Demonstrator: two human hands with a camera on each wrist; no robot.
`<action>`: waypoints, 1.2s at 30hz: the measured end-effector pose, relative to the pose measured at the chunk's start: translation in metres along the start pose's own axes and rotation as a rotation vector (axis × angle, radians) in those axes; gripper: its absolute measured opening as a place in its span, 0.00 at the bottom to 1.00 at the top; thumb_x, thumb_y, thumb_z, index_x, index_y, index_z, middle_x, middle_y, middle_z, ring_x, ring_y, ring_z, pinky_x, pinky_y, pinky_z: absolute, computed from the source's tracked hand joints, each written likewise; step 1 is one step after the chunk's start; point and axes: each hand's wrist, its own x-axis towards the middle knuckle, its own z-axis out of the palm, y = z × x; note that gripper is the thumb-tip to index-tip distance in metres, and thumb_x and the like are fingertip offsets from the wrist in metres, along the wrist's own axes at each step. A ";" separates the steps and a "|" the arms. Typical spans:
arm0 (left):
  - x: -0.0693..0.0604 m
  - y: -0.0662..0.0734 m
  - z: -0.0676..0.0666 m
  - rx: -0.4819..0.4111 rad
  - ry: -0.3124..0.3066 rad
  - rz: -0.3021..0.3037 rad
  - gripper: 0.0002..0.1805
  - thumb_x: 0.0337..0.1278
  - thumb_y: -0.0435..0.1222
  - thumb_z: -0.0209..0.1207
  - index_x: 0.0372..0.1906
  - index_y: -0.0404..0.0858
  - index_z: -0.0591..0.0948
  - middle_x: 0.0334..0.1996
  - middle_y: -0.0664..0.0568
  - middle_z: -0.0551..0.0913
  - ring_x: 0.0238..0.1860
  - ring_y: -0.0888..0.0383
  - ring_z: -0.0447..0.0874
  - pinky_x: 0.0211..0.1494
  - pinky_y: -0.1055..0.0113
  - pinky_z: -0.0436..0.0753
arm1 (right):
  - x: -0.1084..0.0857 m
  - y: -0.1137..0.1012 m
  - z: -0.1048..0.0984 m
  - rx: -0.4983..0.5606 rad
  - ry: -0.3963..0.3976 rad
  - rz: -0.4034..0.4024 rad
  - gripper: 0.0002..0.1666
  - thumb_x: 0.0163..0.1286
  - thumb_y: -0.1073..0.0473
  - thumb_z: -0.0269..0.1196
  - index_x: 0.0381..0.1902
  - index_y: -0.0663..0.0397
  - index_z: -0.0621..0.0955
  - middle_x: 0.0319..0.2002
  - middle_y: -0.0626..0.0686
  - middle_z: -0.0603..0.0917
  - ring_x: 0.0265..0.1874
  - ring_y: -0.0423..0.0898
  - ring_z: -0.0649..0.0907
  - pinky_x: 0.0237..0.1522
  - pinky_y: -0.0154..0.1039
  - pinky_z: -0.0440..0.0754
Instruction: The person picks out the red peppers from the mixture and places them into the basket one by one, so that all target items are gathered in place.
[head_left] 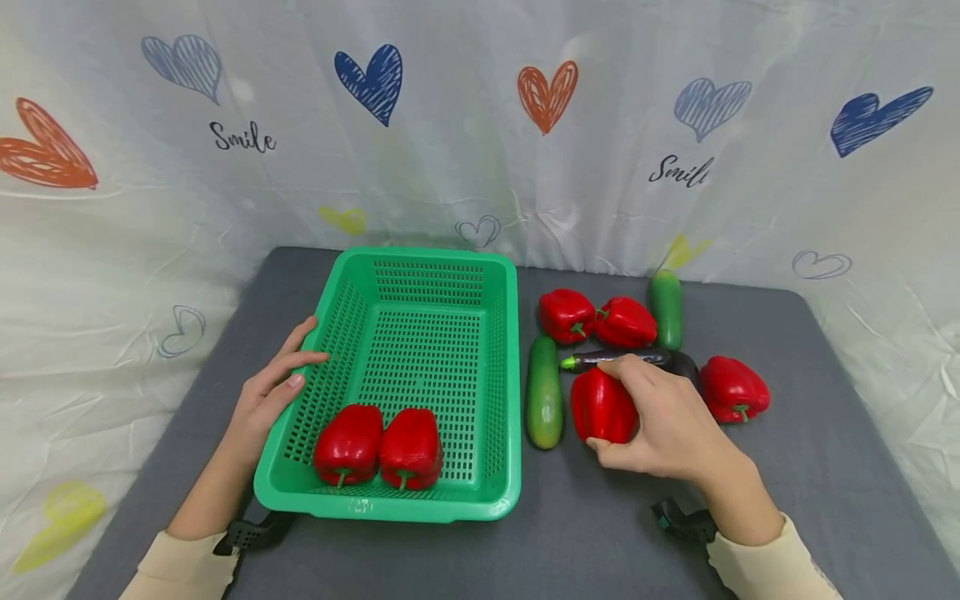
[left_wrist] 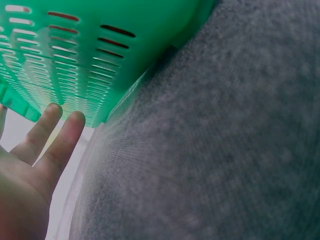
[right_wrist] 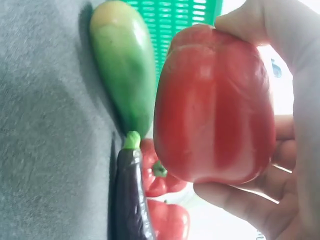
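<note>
Between the thumb and fingers of my right hand (head_left: 669, 419) is a red bell pepper (head_left: 600, 406), seen close up in the right wrist view, where the pepper (right_wrist: 215, 110) fills the middle. My left hand (head_left: 268, 398) lies at the left side of a green plastic basket (head_left: 512, 375), its fingers extended at the rim; in the left wrist view two fingers (left_wrist: 65, 135) point along the slotted wall. Inside the basket's near end sit two red bell peppers (head_left: 348, 444), side by side. A cucumber (head_left: 544, 392) lies between the basket and the held pepper.
Behind the held pepper lies an eggplant (head_left: 585, 361), with a second dark one (head_left: 684, 368) partly hidden by the hand. Two red peppers (head_left: 566, 315) and another cucumber (head_left: 666, 310) are farther back. One more red pepper (head_left: 733, 389) sits right of the hand. A patterned curtain (head_left: 450, 167) borders the grey table.
</note>
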 end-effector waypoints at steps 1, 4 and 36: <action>0.000 0.000 0.000 -0.001 -0.001 -0.001 0.19 0.77 0.20 0.44 0.63 0.18 0.79 0.87 0.37 0.58 0.88 0.49 0.49 0.79 0.66 0.59 | 0.000 -0.001 -0.001 0.002 0.011 -0.006 0.49 0.39 0.43 0.83 0.60 0.54 0.81 0.52 0.47 0.87 0.44 0.43 0.86 0.37 0.47 0.90; 0.000 0.000 0.000 -0.003 -0.002 -0.005 0.19 0.78 0.20 0.44 0.63 0.18 0.79 0.87 0.38 0.57 0.88 0.50 0.49 0.79 0.66 0.60 | 0.002 -0.002 -0.003 0.011 0.041 -0.034 0.48 0.40 0.44 0.82 0.61 0.54 0.82 0.52 0.47 0.87 0.45 0.44 0.87 0.37 0.49 0.90; 0.001 0.003 0.001 0.005 -0.002 0.005 0.19 0.78 0.20 0.43 0.62 0.18 0.79 0.86 0.38 0.58 0.88 0.50 0.50 0.79 0.67 0.60 | 0.029 -0.011 -0.004 0.094 0.089 -0.164 0.46 0.45 0.46 0.78 0.64 0.56 0.82 0.57 0.51 0.87 0.54 0.49 0.86 0.45 0.54 0.91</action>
